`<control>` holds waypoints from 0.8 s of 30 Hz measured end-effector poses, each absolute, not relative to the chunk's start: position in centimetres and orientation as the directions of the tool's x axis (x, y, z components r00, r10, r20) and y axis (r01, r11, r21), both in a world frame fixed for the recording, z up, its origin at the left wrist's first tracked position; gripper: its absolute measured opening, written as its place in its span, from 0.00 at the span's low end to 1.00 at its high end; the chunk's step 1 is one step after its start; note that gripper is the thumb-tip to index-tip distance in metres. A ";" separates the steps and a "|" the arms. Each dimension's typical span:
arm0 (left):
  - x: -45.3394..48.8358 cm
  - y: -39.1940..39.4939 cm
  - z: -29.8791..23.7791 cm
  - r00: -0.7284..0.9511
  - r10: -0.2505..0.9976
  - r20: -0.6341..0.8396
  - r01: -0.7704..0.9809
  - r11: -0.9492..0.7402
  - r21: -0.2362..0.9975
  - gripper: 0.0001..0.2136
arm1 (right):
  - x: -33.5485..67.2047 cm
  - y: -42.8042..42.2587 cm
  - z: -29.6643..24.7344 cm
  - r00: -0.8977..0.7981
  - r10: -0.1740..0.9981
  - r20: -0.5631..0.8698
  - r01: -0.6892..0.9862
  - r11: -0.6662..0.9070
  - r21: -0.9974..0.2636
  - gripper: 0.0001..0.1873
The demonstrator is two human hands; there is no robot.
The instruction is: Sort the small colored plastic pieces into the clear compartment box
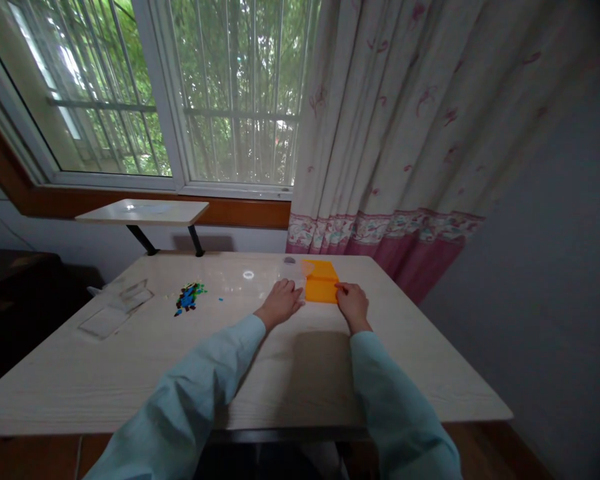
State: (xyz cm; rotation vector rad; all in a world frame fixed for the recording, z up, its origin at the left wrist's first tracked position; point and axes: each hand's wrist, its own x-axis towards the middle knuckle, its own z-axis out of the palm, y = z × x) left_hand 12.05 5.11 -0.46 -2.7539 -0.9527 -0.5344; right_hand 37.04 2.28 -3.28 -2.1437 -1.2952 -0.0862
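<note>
An orange plastic case (pixel 322 288) lies toward the back right of the table. A see-through plastic piece (pixel 292 268) adjoins its left side; whether the two are joined is unclear. My left hand (pixel 281 303) is closed at the near edge of the see-through piece, its fingers bent and reaching close to the case's left side. At the case's right edge, my right hand (pixel 353 304) pinches the orange plastic between thumb and fingers. The fingertips are partly hidden on both hands.
Small blue, green and dark pieces (pixel 188 298) lie in a pile on the left, with one blue piece (pixel 221 299) apart. Clear plastic cases (pixel 103 323) rest farther left. A raised shelf (pixel 145 212) stands at the back left. A curtain (pixel 380 167) hangs behind the table (pixel 290 380).
</note>
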 end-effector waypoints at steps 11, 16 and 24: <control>10.6 5.7 1.2 0.668 0.535 0.518 0.591 -0.804 0.068 0.11 | 37.1 2.4 -3.5 0.520 0.776 0.356 0.812 -0.320 -0.488 0.16; 9.6 7.5 0.5 0.286 0.695 0.660 0.691 -0.627 0.360 0.11 | 37.1 2.4 -3.5 0.528 0.772 0.354 0.807 -0.326 -0.492 0.16; 10.4 11.3 -1.1 0.042 0.856 0.515 0.635 -0.420 0.648 0.24 | 37.0 2.3 -3.3 0.524 0.775 0.352 0.808 -0.322 -0.493 0.16</control>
